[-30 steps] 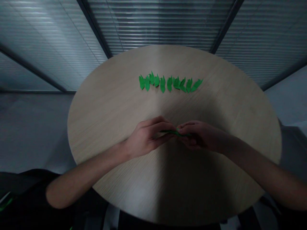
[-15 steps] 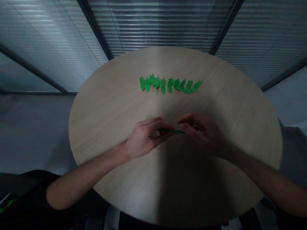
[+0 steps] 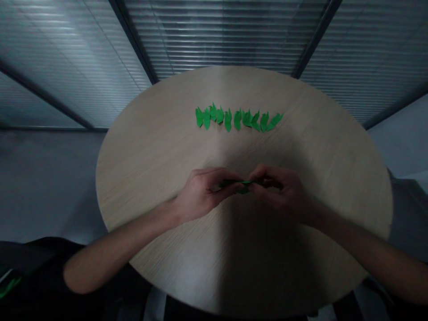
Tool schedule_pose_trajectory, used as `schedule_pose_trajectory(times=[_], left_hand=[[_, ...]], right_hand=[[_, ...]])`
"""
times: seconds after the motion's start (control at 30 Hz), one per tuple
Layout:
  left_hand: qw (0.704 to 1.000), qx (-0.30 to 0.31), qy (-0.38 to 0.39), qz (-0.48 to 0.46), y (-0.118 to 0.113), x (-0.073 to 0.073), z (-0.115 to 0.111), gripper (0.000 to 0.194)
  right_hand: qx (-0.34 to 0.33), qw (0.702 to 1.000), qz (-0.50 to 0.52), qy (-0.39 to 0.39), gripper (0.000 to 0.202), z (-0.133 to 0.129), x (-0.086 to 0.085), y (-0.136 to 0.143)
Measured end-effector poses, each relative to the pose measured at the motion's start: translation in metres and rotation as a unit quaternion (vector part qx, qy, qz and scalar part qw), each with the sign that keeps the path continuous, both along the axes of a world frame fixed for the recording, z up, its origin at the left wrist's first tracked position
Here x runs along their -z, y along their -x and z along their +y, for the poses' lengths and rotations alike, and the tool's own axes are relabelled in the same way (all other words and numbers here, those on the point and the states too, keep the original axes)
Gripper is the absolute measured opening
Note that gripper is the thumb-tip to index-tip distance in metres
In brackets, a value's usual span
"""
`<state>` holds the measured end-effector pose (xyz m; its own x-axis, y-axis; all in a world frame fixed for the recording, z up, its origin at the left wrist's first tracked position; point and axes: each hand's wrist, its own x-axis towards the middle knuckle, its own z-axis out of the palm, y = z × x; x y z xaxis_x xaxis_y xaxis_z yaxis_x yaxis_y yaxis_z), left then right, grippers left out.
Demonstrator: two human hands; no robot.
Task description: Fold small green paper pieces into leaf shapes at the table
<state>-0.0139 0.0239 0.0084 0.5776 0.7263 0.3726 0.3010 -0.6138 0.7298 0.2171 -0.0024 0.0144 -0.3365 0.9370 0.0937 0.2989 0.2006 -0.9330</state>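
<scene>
Dim light; round wood-grain table (image 3: 150, 147), window blinds (image 3: 227, 35) beyond the row. Landmark: the row of small leaf-shaped green pieces (image 3: 237, 119), folded paper by the look of them, about ten, some overlapping, points mostly facing away from the wearer. One more green paper piece (image 3: 246, 182) is in hand, on the wearer's side of the row and well apart from it, roughly opposite its middle, seen nearly edge-on. Left hand (image 3: 202, 191), nearer the wearer than the row's left end: thumb and fingers clamped on the paper, part of it showing inside the grip. Right hand (image 3: 286, 191), nearer the wearer than the row's right end: thumb and fingertips pinched together on the paper's other end, close beside the left fingertips. Step in hand, as I judge it: shaping or creasing this piece, not yet laid with the row. Next move would call for a firm left hold and a fine right pinch along the edge; exact fold hidden by the fingers
</scene>
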Motion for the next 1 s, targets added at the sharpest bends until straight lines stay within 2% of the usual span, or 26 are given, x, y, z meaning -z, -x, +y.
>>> schedule_pose_trajectory(times=[0.1, 0.2, 0.3, 0.4, 0.5, 0.63, 0.8, 1.0], left_hand=[[0.999, 0.001, 0.04, -0.014, -0.002, -0.003, -0.001, 0.012], [0.991, -0.003, 0.124, -0.055, -0.004, -0.003, -0.003, 0.013], [0.971, -0.001, 0.215, -0.1, -0.007, -0.002, -0.003, 0.019], [0.958, 0.008, 0.259, -0.125, -0.009, -0.001, -0.004, 0.021], [0.962, 0.011, 0.25, -0.114, -0.009, -0.003, -0.005, 0.018], [0.975, 0.011, 0.199, -0.095, -0.007, -0.004, -0.007, 0.015], [0.963, -0.006, 0.229, -0.14, -0.007, -0.002, -0.009, 0.011], [0.967, 0.002, 0.198, -0.163, -0.006, 0.002, -0.011, 0.006]], right_hand=[[0.01, 1.0, 0.012, 0.009, 0.011, -0.001, 0.0, 0.002], [0.021, 1.0, 0.011, 0.0, 0.011, -0.002, 0.002, 0.004], [0.039, 0.998, -0.014, -0.046, 0.01, -0.004, 0.005, 0.004], [0.042, 0.994, -0.033, -0.093, 0.008, -0.005, 0.008, 0.003], [0.039, 0.994, -0.029, -0.097, 0.007, -0.006, 0.008, 0.002], [0.032, 0.998, -0.008, -0.052, 0.01, -0.007, 0.006, 0.002], [0.035, 0.998, 0.007, -0.041, 0.015, -0.008, 0.002, 0.004], [0.039, 0.998, 0.018, -0.052, 0.011, -0.009, -0.002, 0.005]])
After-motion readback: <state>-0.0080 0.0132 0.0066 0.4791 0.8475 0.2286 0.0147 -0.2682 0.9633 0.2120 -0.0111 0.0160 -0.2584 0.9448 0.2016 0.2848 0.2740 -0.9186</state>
